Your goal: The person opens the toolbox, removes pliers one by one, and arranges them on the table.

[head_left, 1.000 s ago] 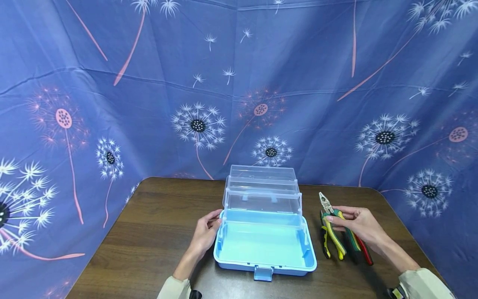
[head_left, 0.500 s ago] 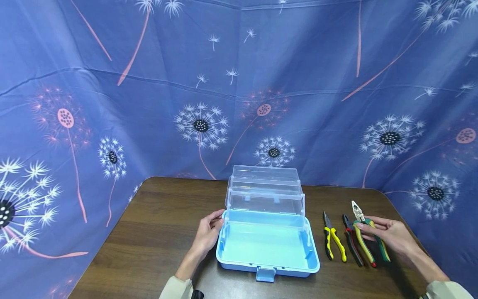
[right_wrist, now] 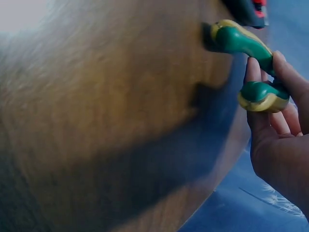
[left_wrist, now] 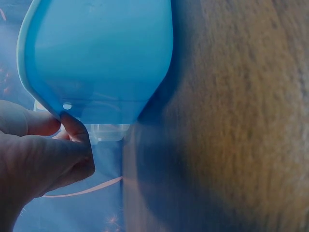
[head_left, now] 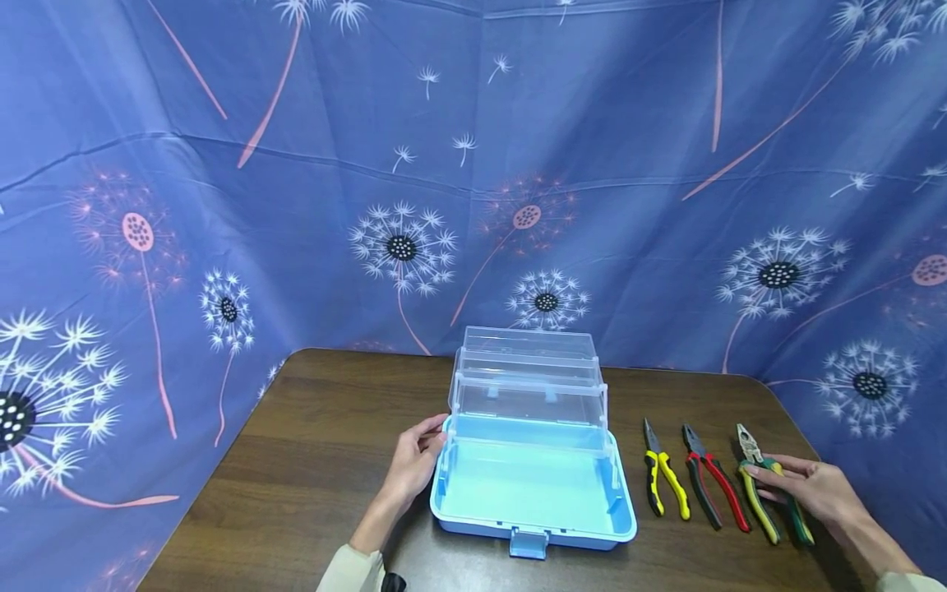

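My right hand grips a pair of green-and-yellow combination pliers near the pivot, their silver jaws pointing away from me. In the right wrist view, thumb and fingers pinch the pliers from both sides, close over the table. At the other side, my left hand pinches the left rim of a light-blue toolbox. Its thumb and curled fingers meet at the rim in the left wrist view, by the toolbox wall. Behind the blue base, the clear tiered trays and lid stand raised.
Red-and-black pliers and yellow-and-black long-nose pliers lie between the toolbox and my right hand. A blue dandelion-print cloth hangs round the back and sides of the brown wooden table.
My right hand has moved right with the green-and-yellow pliers, away from the other two pairs and down toward the table. The left hand stays at the toolbox rim. The view shifts slightly.
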Demonstrator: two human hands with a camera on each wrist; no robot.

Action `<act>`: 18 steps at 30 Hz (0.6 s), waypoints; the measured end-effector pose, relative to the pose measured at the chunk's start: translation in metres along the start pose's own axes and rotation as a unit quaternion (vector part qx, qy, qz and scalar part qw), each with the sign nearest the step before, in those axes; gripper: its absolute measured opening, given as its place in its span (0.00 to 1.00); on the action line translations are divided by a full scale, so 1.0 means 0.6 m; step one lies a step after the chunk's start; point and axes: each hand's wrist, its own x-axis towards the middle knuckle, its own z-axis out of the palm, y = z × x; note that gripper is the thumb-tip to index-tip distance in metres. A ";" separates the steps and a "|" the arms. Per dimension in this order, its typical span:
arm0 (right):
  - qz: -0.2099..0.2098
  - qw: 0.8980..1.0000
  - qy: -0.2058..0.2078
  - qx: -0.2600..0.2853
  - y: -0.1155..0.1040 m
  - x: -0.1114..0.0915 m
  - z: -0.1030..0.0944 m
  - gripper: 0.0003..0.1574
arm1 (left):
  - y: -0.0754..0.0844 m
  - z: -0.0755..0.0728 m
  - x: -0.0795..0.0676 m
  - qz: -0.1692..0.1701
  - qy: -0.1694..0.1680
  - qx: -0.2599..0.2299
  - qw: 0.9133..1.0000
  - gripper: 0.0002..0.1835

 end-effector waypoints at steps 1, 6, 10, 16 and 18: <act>-0.001 1.000 -0.002 0.009 0.004 0.001 0.003 0.56 | 0.000 0.000 -0.001 -0.001 0.000 0.001 1.000 0.18; -0.043 0.998 0.027 -0.020 0.023 0.001 0.014 0.53 | 0.000 0.002 0.000 -0.002 -0.007 -0.002 1.000 0.18; -0.073 0.992 0.058 -0.087 0.032 0.000 0.014 0.49 | 0.001 0.001 0.002 0.006 -0.009 -0.021 1.000 0.19; -0.071 0.992 0.063 -0.078 0.039 -0.002 0.013 0.47 | -0.001 -0.003 0.003 -0.004 -0.013 -0.059 0.998 0.19; -0.075 0.992 0.072 -0.078 0.036 -0.003 0.014 0.45 | -0.001 -0.005 0.004 -0.023 -0.010 -0.068 0.997 0.19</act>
